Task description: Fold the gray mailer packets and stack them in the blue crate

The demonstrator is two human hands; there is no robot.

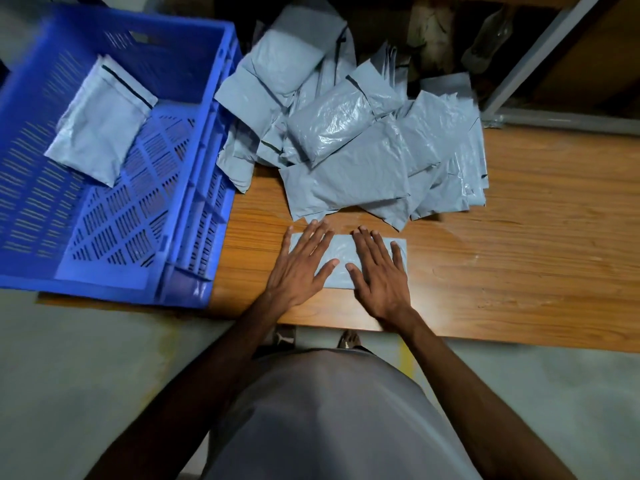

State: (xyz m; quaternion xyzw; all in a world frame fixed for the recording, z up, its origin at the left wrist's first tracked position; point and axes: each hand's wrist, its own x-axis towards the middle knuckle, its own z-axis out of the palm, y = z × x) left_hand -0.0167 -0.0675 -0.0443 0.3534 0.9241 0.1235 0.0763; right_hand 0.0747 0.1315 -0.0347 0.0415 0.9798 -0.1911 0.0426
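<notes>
While both press flat — hands: left hand (300, 268) and right hand (377, 271), fingers straight, on packet (341, 252)
Bench (519, 254): packet pile (349, 140)
Crate (194, 140): one folded packet (100, 123)

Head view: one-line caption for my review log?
Both hands, left hand and right hand, press a mailer flat on the table; one mailer lies in the crate.

Crate (194, 188) left of packet pile (349, 140), 1 packet (100, 123) inside.

The left hand (298, 268) and right hand (379, 271) are covering most of the folded packet (341, 263). The blue crate (194, 188) is running off the frame's left edge, and the clutter at upper right is lying too dark to identify.
</notes>
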